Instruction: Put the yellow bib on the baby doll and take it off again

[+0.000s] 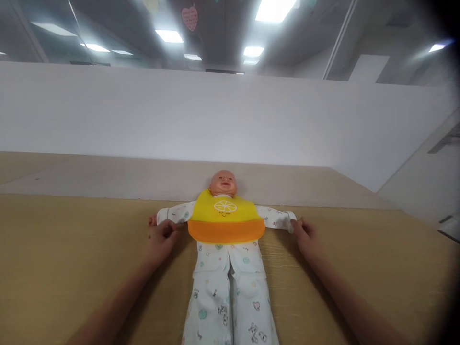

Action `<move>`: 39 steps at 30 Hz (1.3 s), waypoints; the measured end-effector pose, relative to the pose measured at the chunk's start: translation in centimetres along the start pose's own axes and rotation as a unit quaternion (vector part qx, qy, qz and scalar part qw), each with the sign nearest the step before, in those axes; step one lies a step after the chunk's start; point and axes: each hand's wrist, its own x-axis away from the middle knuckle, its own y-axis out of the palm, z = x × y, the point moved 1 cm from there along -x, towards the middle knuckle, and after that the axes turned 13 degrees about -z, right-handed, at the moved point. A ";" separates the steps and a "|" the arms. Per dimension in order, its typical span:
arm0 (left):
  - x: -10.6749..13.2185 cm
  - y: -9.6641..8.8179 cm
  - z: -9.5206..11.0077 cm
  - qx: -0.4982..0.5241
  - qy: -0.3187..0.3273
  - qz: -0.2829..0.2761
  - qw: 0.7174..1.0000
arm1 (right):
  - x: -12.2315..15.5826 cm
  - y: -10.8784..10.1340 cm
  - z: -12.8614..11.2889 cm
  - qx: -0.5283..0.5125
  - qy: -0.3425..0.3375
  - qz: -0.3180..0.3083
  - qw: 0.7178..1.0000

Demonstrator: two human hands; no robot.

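A baby doll (223,183) lies on its back, its head away from me and both arms stretched out sideways. It wears a white printed outfit (230,287) with long sleeves and trousers. Over its chest is a yellow silicone bib (206,208) with a lemon-slice print and an orange catch pocket (225,231). My left hand (162,242) is closed on the left-side sleeve (181,212) near its cuff, the doll's small hand showing just beyond. At the opposite cuff, my right hand (306,238) pinches the right-side sleeve (275,217). The trouser ends are cut off by the frame.
The doll lies on a wooden tabletop (89,268), with a paler strip (287,184) along its back. Behind that stands a low white partition (161,115), topped by glass panels. A pink heart-shaped note (189,18) sticks to the glass.
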 end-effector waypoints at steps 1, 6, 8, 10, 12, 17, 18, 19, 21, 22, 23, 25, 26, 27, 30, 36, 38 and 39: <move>0.2 0.6 0.6 -0.010 0.018 -0.044 0.999 | 0.5 0.9 -0.5 -0.005 -0.018 -0.034 0.999; 1.1 2.2 2.4 -0.128 0.059 -0.173 0.975 | 3.0 5.0 -2.4 0.039 -0.073 -0.228 0.970; 1.2 2.3 2.5 -0.153 0.066 -0.178 0.970 | 3.4 5.7 -2.7 0.062 -0.078 -0.273 0.957; 1.3 2.3 2.6 -0.165 0.073 -0.187 0.966 | 3.5 5.7 -2.7 0.080 -0.083 -0.292 0.949; 1.3 2.3 2.6 -0.170 0.069 -0.191 0.964 | 3.4 5.6 -2.7 0.093 -0.085 -0.294 0.947; 1.4 2.2 2.8 -0.170 0.055 -0.202 0.963 | 3.3 5.4 -3.0 0.118 -0.092 -0.299 0.943; 1.4 2.2 2.8 -0.168 0.056 -0.203 0.963 | 3.4 5.4 -3.2 0.119 -0.094 -0.301 0.942; 1.4 2.1 2.8 -0.166 0.058 -0.202 0.963 | 3.4 5.3 -3.2 0.121 -0.094 -0.302 0.941; 1.4 2.1 2.8 -0.165 0.059 -0.200 0.964 | 3.4 5.3 -3.3 0.124 -0.090 -0.306 0.940; 1.4 2.1 2.8 -0.164 0.059 -0.200 0.964 | 3.3 5.3 -3.3 0.122 -0.087 -0.308 0.939; 1.4 2.1 2.8 -0.162 0.059 -0.202 0.964 | 3.3 5.3 -3.2 0.118 -0.086 -0.310 0.939; 1.4 2.1 2.7 -0.155 0.062 -0.206 0.964 | 3.3 5.3 -3.1 0.107 -0.087 -0.310 0.941; 1.4 2.1 2.7 -0.152 0.064 -0.207 0.964 | 3.3 5.3 -3.0 0.103 -0.088 -0.307 0.942; 1.4 2.1 2.7 -0.150 0.066 -0.208 0.964 | 3.3 5.3 -2.9 0.101 -0.089 -0.306 0.943; 1.4 2.0 2.7 -0.142 0.064 -0.212 0.965 | 3.3 5.3 -2.7 0.096 -0.087 -0.300 0.945; 1.5 2.0 2.7 -0.132 0.062 -0.213 0.966 | 3.1 5.2 -2.7 0.080 -0.077 -0.302 0.947; 1.5 2.0 2.7 -0.132 0.062 -0.215 0.966 | 3.0 5.2 -2.7 0.077 -0.069 -0.294 0.950; 1.5 2.0 2.7 -0.134 0.061 -0.215 0.966 | 3.0 5.1 -2.8 0.078 -0.065 -0.287 0.952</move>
